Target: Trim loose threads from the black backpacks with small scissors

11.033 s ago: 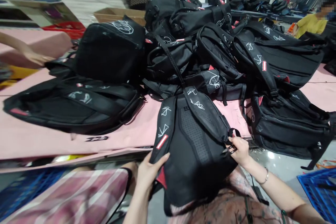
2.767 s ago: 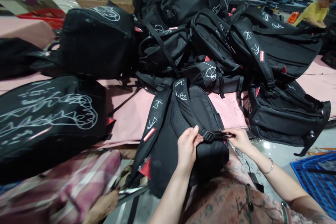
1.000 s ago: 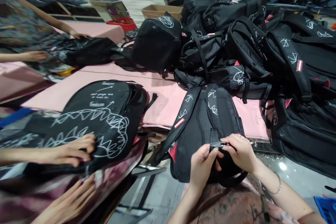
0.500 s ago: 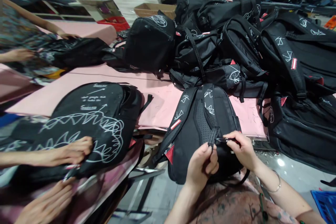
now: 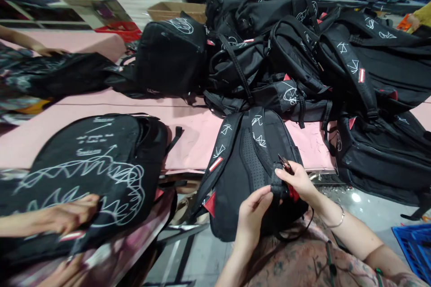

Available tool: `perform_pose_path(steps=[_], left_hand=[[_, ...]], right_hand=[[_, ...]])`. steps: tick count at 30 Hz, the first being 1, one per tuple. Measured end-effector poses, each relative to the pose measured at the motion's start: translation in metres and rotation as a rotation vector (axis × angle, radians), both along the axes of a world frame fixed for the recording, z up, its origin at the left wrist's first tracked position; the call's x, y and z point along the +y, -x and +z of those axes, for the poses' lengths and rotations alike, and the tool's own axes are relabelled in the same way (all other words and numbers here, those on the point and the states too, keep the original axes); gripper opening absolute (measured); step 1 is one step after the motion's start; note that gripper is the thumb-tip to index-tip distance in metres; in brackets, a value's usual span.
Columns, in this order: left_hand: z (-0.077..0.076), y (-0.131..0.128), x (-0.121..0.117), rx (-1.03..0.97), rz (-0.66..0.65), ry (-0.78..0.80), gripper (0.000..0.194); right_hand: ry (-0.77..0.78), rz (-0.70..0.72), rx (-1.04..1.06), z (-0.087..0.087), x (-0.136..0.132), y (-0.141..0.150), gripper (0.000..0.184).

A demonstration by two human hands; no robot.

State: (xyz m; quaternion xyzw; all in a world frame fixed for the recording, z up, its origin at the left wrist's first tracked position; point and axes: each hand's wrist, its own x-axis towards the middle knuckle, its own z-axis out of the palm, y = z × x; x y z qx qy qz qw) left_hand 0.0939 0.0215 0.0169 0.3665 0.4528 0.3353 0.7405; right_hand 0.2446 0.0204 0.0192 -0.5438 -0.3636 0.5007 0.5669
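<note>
A black backpack (image 5: 235, 188) with white scribbles on its shoulder straps lies in front of me, back panel up, at the pink table's edge. My left hand (image 5: 253, 215) is closed, thumb and finger pinching the lower end of a shoulder strap (image 5: 276, 181) near its buckle. Close beside it, my right hand (image 5: 299, 183) is closed around small thread snips (image 5: 286, 164), their pointed tips facing up and away. The right thumb also presses on the strap. Below the hand, part of a red piece (image 5: 292, 193) shows; the fingers hide the rest.
To the left, a co-worker's hands (image 5: 72, 213) work at another black backpack (image 5: 84, 157). Farther back, another person's arm (image 5: 30, 42) reaches over dark fabric. Piled black backpacks (image 5: 272, 54) cover the back of the pink table (image 5: 188, 143). A blue crate (image 5: 412, 242) stands lower right.
My right hand has shifted up along the strap, and the snips now point away instead of at the strap end. The view has turned slightly right.
</note>
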Motion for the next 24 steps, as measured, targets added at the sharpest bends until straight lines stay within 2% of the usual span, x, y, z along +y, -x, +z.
perform_pose_path(steps=[3,7,9,11,12,13,15,17,19,20,22,24], left_hand=[[-0.005,0.002,0.001,0.016,-0.042,-0.017,0.029],[-0.001,0.003,0.002,0.138,-0.151,-0.257,0.019],[0.002,0.011,0.009,0.203,-0.141,-0.339,0.020],[0.002,0.027,0.021,0.233,-0.027,-0.341,0.024],[0.000,0.040,0.029,0.245,0.059,-0.337,0.026],[-0.003,0.055,0.038,0.262,0.156,-0.340,0.028],[-0.015,0.090,0.054,0.292,0.382,-0.356,0.032],[-0.031,0.126,0.068,0.314,0.601,-0.336,0.032],[-0.048,0.157,0.076,0.329,0.711,-0.275,0.030],[-0.057,0.169,0.077,0.332,0.724,-0.232,0.030],[-0.072,0.183,0.074,0.323,0.689,-0.141,0.030],[-0.084,0.184,0.066,0.288,0.615,-0.085,0.034]], right_hand=[[0.005,0.013,-0.017,-0.001,-0.001,0.000,0.039],[0.012,0.056,-0.142,-0.002,-0.008,-0.010,0.036],[0.023,0.092,-0.242,-0.005,-0.014,-0.025,0.034],[0.052,0.077,-0.400,-0.009,-0.022,-0.047,0.034],[0.073,0.020,-0.524,-0.012,-0.025,-0.059,0.034],[0.098,-0.105,-0.669,-0.015,-0.029,-0.072,0.036],[0.216,-0.409,-0.926,-0.022,-0.035,-0.095,0.054],[0.247,-0.525,-0.961,-0.029,-0.041,-0.110,0.061],[0.209,-0.505,-0.869,-0.035,-0.046,-0.116,0.053],[0.180,-0.467,-0.815,-0.038,-0.048,-0.114,0.049],[0.121,-0.338,-0.748,-0.042,-0.051,-0.106,0.044],[0.058,-0.139,-0.754,-0.042,-0.053,-0.090,0.040]])
